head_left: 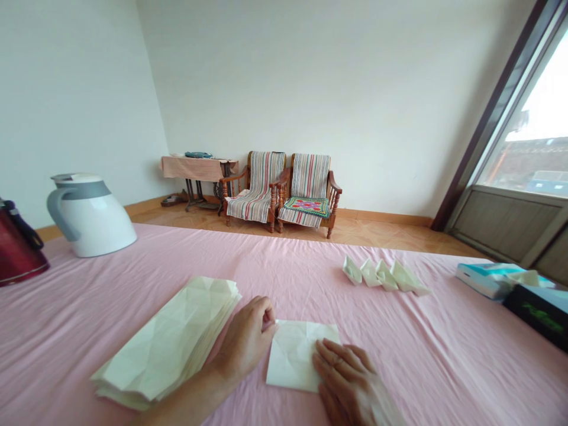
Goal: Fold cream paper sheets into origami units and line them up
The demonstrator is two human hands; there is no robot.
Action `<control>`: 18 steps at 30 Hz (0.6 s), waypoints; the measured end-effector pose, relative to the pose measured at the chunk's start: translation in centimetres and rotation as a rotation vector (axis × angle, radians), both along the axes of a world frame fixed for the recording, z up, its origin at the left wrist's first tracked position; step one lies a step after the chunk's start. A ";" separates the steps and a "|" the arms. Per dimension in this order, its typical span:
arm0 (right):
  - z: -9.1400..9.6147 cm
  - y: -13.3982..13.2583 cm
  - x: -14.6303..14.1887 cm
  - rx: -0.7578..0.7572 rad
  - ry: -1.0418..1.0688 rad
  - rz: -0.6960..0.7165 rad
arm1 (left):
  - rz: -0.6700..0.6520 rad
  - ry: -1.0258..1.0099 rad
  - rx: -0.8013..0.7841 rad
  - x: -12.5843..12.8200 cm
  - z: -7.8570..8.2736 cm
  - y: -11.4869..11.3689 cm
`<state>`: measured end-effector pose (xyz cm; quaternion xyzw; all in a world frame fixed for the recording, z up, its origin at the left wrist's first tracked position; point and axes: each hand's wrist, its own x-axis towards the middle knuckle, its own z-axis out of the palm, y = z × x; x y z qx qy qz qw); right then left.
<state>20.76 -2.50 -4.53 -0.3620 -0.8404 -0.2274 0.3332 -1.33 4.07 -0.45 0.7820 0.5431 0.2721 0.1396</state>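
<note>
A creased, pale sheet of folded paper (pixel 295 355) lies on the pink tablecloth between my hands. My left hand (pixel 251 334) has its fingers curled together at the paper's upper left corner, seemingly pinching it. Flat across the paper's right part rests my right hand (pixel 348 378), fingers stretched out. To the left is a thick stack of creased pale paper sheets (pixel 173 337), partly behind my left forearm. Farther back on the right, several folded paper boats (pixel 384 275) stand in a row.
A white and grey jug (pixel 100 219) and a red flask (pixel 20 248) stand at the left. On the right lie a blue and white tissue pack (pixel 488 278) and a black box (pixel 539 313). Beyond the tablecloth (pixel 284 266) are two wooden armchairs (pixel 306 183) and a cloth-covered table (pixel 195 168).
</note>
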 end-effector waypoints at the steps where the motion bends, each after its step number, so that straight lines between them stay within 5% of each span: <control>1: -0.3 0.0 -0.1 0.005 0.031 -0.001 | -0.004 0.006 0.006 0.0 0.0 0.0; 8: -3.0 0.4 -1.3 -0.002 0.245 -0.018 | -0.192 0.100 0.092 0.3 -0.4 -0.3; 15: 0.1 -0.7 -0.3 -0.140 0.014 -0.013 | -0.441 0.326 0.131 0.3 0.8 -1.1; 18: -0.6 -0.6 -0.5 -0.131 0.045 -0.017 | -0.489 0.402 0.123 0.2 2.1 -2.0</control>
